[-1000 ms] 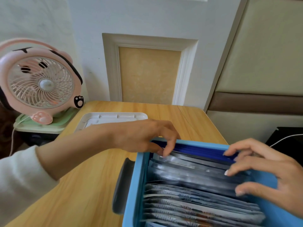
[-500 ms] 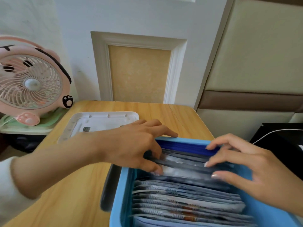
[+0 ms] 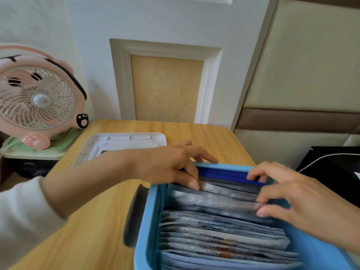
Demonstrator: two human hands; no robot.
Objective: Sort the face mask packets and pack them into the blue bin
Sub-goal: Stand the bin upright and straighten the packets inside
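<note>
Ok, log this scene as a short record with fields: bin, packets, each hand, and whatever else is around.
bin: blue bin, near right of wooden table
packets: on edge in rows; dark blue packets farthest, silver packets in the middle, pale printed packets nearest
left hand: fingers on silver packets, left side
right hand: fingers among the packets, right side
grip: unclear for both
around: white lid on table behind bin; pink fan at left
</note>
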